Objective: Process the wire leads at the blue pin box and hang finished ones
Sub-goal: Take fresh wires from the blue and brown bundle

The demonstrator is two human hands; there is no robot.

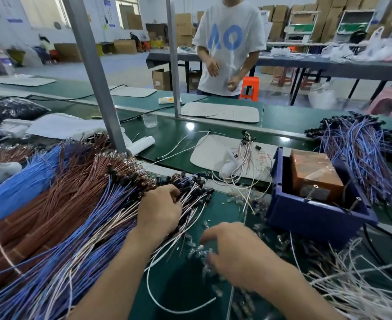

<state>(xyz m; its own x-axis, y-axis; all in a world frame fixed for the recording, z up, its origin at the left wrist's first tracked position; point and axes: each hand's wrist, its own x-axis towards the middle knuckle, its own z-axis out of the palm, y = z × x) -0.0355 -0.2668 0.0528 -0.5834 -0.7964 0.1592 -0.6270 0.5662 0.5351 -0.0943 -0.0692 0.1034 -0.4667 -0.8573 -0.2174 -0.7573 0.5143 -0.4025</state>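
Bench: green worktop [190,285] in a factory hall, with the blue pin box [317,204] standing on it.
Left hand [160,211]: left of the box, fingers curled into the black-tipped ends of the wire leads [86,222].
Right hand [239,252]: front-left of the box, over small clear parts [196,248]; blurred, so I can't tell the grip.
Done: 1 bundle [361,153] draped right of the box, probably finished.
Left: the big heap; no lead at the box yet.

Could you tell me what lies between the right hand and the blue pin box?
Head view: scattered small clear pieces and a thin white lead on the green mat, between right hand and blue pin box.
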